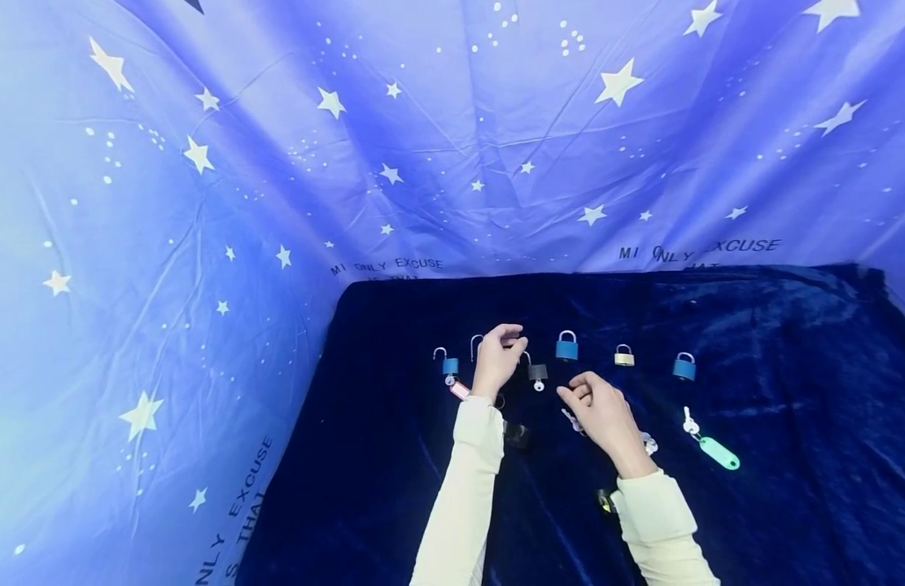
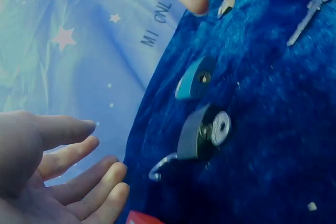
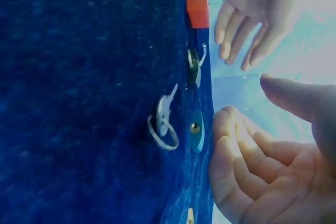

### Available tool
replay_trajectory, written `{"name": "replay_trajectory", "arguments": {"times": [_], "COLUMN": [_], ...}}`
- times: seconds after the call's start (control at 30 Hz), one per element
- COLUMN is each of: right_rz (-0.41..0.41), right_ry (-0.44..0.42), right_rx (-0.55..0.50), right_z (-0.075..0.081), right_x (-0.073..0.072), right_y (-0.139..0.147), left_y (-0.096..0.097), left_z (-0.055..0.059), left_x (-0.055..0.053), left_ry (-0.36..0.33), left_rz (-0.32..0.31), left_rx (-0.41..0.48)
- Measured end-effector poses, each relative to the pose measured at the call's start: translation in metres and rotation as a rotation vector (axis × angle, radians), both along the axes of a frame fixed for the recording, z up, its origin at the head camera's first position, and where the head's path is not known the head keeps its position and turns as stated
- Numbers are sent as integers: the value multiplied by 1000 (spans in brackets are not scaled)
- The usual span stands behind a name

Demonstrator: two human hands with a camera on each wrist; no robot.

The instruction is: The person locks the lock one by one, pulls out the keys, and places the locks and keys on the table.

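Note:
My left hand [image 1: 500, 358] hovers with relaxed fingers beside a black padlock [image 1: 538, 373], whose shackle is open and whose keyhole holds a key. Behind that hand, a padlock with a raised shackle [image 1: 476, 348] is mostly hidden; in the right wrist view a red-orange padlock [image 3: 198, 11] shows there. My right hand [image 1: 602, 411], fingers loosely bent and holding nothing, is above a loose key [image 3: 164, 114] on a ring. A blue padlock [image 1: 566, 350] with a closed shackle lies just beyond it, next to the black padlock [image 2: 197, 132].
Farther right in the row are a small brass padlock [image 1: 624, 356] and another blue padlock [image 1: 684, 368]. A key [image 1: 690, 422] with a green tag [image 1: 719, 454] lies nearer. At the left, an open blue padlock [image 1: 450, 366] has a key and red tag [image 1: 460, 391]. Starry curtains [image 1: 452, 146] border the dark-blue cloth.

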State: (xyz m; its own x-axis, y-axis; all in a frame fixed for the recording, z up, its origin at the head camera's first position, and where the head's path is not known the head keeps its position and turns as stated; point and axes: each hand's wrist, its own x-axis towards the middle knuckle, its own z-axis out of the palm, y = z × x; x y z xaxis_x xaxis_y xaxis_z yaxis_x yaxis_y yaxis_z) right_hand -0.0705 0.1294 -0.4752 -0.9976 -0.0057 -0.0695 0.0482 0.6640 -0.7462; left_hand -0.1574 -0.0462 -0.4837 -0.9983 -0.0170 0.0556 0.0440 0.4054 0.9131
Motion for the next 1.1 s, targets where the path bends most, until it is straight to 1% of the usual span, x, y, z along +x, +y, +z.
{"name": "replay_trajectory", "arguments": {"times": [0.2, 0.37, 0.5, 0.63, 0.73, 0.97, 1.1], "right_rz": [17, 32, 39, 45, 57, 89, 101], "right_ry": [18, 41, 32, 28, 36, 25, 41], "right_rx": [-7, 2, 5, 11, 17, 55, 78], "right_z": [-2, -6, -10, -14, -16, -21, -24], "right_x": [-12, -21, -26, -30, -32, -36, -38], "right_y": [-6, -12, -15, -16, -17, -21, -24], "left_y": [-3, 1, 4, 7, 10, 19, 22], "left_z": [-5, -7, -8, -8, -7, 0, 1], "left_x": [7, 14, 20, 25, 29, 36, 37], "left_ry": [-24, -48, -54, -82, -91, -83, -96], "left_rz": [37, 38, 37, 35, 32, 29, 54], "left_rx": [6, -5, -38, -65, -118, -330, -372]}}
